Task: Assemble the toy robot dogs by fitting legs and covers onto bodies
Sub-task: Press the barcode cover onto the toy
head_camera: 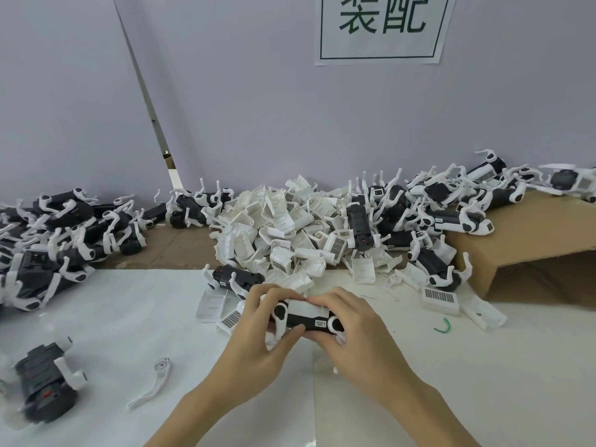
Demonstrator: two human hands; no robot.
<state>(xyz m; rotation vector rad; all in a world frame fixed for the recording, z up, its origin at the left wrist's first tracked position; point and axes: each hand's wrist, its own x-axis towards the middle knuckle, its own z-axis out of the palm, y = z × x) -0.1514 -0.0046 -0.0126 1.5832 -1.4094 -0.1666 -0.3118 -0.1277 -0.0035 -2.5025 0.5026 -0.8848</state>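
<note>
Covers (283, 227) lie heaped just behind hands (309, 330) gripping toy dog (306, 317).

Both hands, left (258, 330) and right (351, 330), close together, fingers curled.

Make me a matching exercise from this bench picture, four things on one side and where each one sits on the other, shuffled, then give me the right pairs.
Things:
1. toy dog being assembled
2. loose white leg
3. pile of white covers
4. green twist

Places:
A. middle, against the wall
B. alone on the white sheet, right of the hands
C. held in the left hand and right hand
D. on the white sheet, left of the forearms

Pairs: 1-C, 2-D, 3-A, 4-B
</note>
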